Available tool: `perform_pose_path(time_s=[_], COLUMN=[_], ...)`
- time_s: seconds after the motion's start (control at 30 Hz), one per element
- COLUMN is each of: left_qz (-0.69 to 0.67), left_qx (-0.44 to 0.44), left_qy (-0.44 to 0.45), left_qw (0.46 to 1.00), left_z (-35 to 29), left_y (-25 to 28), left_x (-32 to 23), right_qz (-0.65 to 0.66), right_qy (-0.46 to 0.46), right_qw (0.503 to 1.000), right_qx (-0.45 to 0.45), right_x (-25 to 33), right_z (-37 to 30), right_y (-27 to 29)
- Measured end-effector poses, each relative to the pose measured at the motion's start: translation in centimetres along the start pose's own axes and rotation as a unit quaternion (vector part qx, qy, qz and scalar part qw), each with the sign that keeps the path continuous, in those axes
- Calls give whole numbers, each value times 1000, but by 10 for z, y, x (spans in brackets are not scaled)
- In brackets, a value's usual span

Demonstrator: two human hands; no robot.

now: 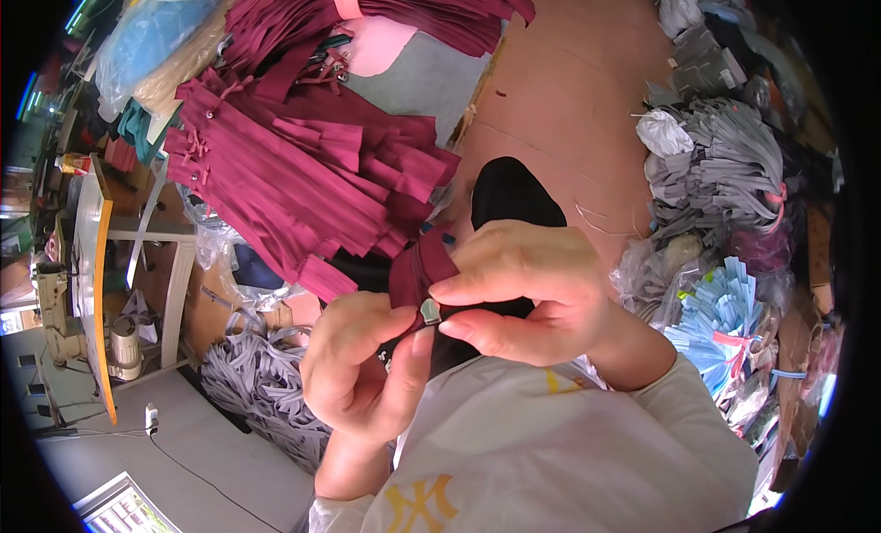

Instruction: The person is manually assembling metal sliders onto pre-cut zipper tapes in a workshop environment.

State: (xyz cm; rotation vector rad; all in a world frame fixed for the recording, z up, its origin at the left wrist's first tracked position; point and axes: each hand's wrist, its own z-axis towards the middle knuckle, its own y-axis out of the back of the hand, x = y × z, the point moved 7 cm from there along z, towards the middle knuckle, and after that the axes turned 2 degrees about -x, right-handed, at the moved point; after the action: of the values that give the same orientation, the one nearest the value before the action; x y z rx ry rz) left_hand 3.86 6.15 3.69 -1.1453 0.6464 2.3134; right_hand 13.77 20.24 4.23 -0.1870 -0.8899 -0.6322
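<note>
Low in front of my body, both hands meet at a small silver metal piece (430, 310) that looks like a zipper slider. It sits at the end of a maroon fabric strip (424, 265) with a dark line along it, like a zipper. My left hand (367, 368) pinches the piece from the left between thumb and forefinger. From the right, my right hand (532, 290) closes thumb and forefinger at its other side. Just beyond them lies a large fanned pile of maroon strips (312, 157), with small metal bits at its far-left ends.
Another maroon bundle (385, 10), tied with a pink band, lies farther back on a grey surface (422, 88). Grey strip bundles (720, 157) and light blue ones (720, 304) are heaped at right. Grey strips (262, 386) lie at lower left, near a sewing-machine table (92, 285).
</note>
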Motion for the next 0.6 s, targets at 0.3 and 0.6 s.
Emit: perform_pose_path(time_s=[0.3, 0.6], left_qz=[-26, 17], left_qx=[9, 24], left_qy=[-25, -84], left_qw=[999, 996], left_z=[0, 1], left_y=[-1, -4], left_x=[-5, -11], right_qz=[14, -7], right_qy=[51, 106], right_qw=[999, 994], right_qx=[-14, -7], right_x=[3, 5], right_z=[-5, -11], right_y=[1, -1])
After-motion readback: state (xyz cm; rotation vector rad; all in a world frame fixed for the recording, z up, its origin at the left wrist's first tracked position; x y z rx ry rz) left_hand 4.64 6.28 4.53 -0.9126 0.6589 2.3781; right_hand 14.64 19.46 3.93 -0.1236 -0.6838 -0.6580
